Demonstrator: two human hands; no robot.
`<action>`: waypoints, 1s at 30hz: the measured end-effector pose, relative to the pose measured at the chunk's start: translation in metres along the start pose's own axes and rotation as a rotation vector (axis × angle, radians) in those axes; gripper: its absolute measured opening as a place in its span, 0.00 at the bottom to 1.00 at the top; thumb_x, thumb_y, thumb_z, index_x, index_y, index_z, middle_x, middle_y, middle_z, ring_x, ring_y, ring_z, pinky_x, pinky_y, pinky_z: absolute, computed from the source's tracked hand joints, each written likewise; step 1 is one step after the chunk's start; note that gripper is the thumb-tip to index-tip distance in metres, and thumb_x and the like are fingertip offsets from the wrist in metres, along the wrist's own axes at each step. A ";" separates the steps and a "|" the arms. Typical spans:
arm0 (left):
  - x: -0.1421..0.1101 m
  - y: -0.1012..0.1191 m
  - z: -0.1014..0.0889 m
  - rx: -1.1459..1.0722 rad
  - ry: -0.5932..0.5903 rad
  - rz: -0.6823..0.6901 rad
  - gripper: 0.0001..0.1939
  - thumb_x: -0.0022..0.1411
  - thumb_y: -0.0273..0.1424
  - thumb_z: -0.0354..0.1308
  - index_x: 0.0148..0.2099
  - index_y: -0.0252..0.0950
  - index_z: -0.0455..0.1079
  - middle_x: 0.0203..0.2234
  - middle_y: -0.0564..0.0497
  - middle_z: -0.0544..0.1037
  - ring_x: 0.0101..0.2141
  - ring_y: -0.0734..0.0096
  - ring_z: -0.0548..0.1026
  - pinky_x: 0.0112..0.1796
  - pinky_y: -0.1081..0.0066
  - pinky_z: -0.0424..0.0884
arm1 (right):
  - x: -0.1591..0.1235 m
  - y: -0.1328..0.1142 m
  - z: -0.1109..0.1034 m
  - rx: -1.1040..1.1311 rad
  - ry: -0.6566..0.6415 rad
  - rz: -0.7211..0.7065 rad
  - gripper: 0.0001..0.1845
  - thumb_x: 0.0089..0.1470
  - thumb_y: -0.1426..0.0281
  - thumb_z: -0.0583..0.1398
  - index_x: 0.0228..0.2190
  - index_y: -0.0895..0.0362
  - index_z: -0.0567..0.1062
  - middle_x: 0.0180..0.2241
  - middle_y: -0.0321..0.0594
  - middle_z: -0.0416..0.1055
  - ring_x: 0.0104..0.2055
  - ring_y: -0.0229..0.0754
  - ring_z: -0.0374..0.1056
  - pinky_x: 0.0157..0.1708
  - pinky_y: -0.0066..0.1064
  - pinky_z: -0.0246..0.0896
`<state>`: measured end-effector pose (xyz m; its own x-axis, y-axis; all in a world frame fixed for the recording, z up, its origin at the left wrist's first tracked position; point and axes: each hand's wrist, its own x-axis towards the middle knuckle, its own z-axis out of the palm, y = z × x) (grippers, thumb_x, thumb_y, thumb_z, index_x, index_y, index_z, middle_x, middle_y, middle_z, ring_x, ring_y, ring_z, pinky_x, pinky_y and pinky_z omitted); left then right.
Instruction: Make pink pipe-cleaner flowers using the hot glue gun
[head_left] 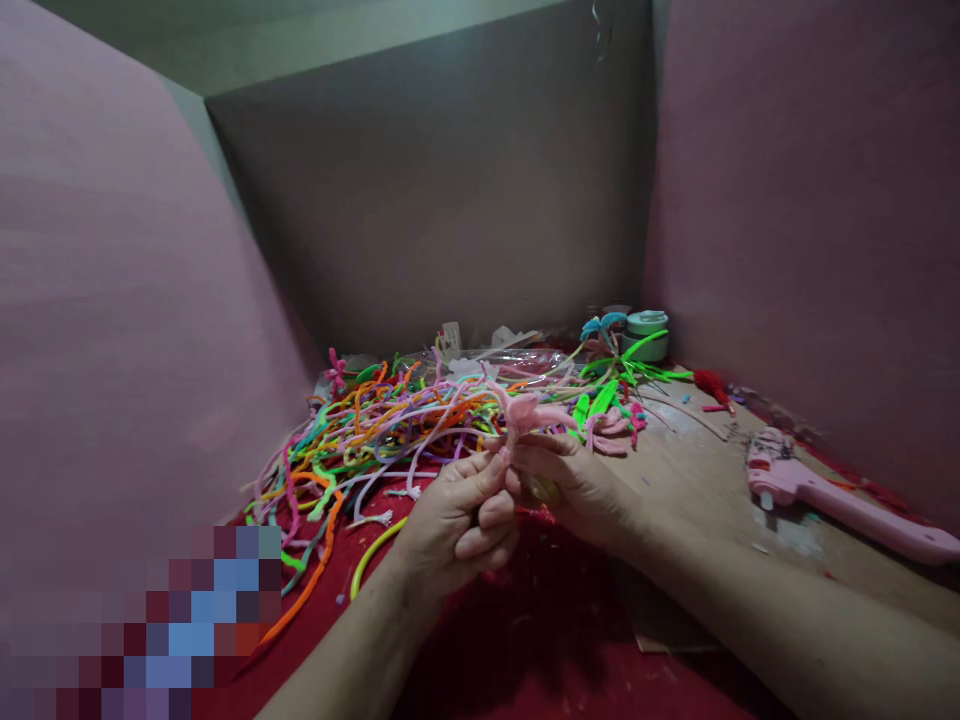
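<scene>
Both my hands meet at the middle of the view over a red surface. My left hand (pixel 461 520) is curled, its fingertips pinching the base of a small pink pipe-cleaner flower (pixel 525 412). My right hand (pixel 577 485) is closed around the same flower's stem from the right, fingers pressed together. The flower's fuzzy pink petals stick up just above both hands. Behind them lies a large tangle of coloured pipe cleaners (pixel 382 425).
A pink glue gun (pixel 832 500) lies at the right on brown cardboard (pixel 697 470). A pale green tape roll (pixel 646 333) and green and pink pipe-cleaner pieces (pixel 607 405) sit at the back. Pink walls close in left and right, a grey wall behind.
</scene>
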<state>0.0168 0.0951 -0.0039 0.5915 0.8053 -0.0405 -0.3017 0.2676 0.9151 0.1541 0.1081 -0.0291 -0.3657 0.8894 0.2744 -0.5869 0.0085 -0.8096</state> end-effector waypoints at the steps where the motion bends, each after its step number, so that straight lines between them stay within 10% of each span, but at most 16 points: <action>1: 0.000 0.000 -0.001 -0.024 -0.037 -0.026 0.12 0.59 0.38 0.52 0.30 0.34 0.63 0.10 0.64 0.54 0.07 0.88 0.41 0.10 0.81 0.50 | 0.000 0.000 -0.001 0.010 -0.004 0.015 0.09 0.47 0.67 0.63 0.21 0.59 0.72 0.20 0.33 0.66 0.21 0.31 0.58 0.21 0.25 0.48; 4: 0.002 -0.001 -0.002 0.152 0.056 -0.009 0.14 0.59 0.40 0.52 0.29 0.34 0.63 0.12 0.62 0.57 0.08 0.87 0.46 0.11 0.80 0.50 | 0.002 0.001 -0.001 0.018 0.063 -0.011 0.07 0.45 0.68 0.63 0.22 0.59 0.71 0.20 0.32 0.64 0.21 0.31 0.56 0.21 0.25 0.47; 11: 0.005 -0.011 -0.002 1.095 0.473 0.505 0.06 0.56 0.32 0.54 0.28 0.37 0.66 0.22 0.55 0.68 0.23 0.77 0.64 0.28 0.76 0.59 | 0.002 -0.003 0.002 -0.106 0.136 -0.136 0.07 0.43 0.70 0.64 0.21 0.57 0.70 0.23 0.31 0.63 0.27 0.33 0.58 0.29 0.26 0.54; 23: 0.003 -0.001 -0.002 0.031 0.053 0.033 0.12 0.59 0.35 0.54 0.28 0.34 0.61 0.12 0.62 0.57 0.09 0.88 0.45 0.12 0.82 0.52 | 0.004 -0.002 -0.007 -0.093 0.046 0.000 0.13 0.45 0.64 0.64 0.32 0.58 0.78 0.26 0.37 0.71 0.30 0.37 0.65 0.33 0.29 0.60; 30: 0.003 -0.002 -0.007 -0.061 -0.081 -0.058 0.11 0.60 0.36 0.51 0.30 0.34 0.62 0.12 0.64 0.52 0.09 0.88 0.40 0.10 0.83 0.50 | 0.002 -0.003 -0.006 -0.008 0.048 0.036 0.08 0.43 0.67 0.65 0.28 0.58 0.78 0.23 0.36 0.71 0.26 0.33 0.63 0.28 0.27 0.55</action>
<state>0.0142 0.1005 -0.0085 0.6672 0.7426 -0.0580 -0.3083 0.3462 0.8860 0.1597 0.1125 -0.0294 -0.3511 0.9102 0.2195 -0.5678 -0.0206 -0.8229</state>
